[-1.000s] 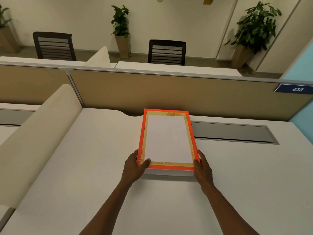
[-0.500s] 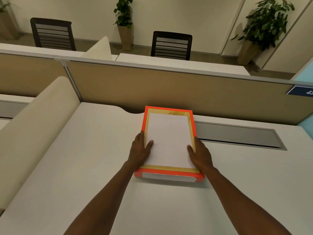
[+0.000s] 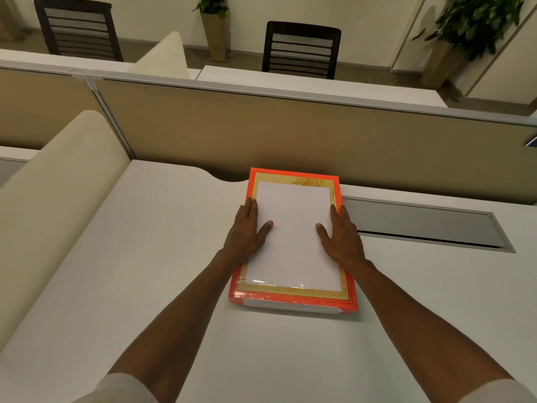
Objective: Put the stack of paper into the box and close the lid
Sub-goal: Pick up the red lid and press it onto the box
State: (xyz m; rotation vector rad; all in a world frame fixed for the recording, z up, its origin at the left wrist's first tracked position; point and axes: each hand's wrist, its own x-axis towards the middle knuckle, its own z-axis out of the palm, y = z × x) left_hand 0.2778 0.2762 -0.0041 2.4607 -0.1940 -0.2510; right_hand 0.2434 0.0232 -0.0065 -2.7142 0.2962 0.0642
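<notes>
The flat orange cardboard box [image 3: 293, 301] with its gold-patterned border lies on the pale white desk [image 3: 145, 271], its far short end close to the tan fabric partition [image 3: 290, 135] and its near short end turned toward the person. A plain white rectangular sheet [image 3: 293, 237] covers most of the box's top face; whether this is the stack of paper lying in the open box or a white panel on a shut lid cannot be told.

The left hand [image 3: 245, 231] lies flat on the left edge of the box, palm down, fingers straight and together along the orange rim, thumb spread onto the white surface. The right hand [image 3: 343, 237] mirrors it on the right edge of the box, flat and spread, thumb pointing inward onto the white. Neither hand pinches or grips anything; both rest on the top. Light knitted cuffs show at the bottom of the frame.

Just right of the box, a grey metal cable-tray cover [image 3: 421, 225] is set into the desk, running along the partition. Left of the box, well apart, a cream curved divider [image 3: 52, 205] edges the desk. Beyond the partition stand two black mesh-backed chairs [image 3: 300, 50] and potted green plants [image 3: 470, 24].
</notes>
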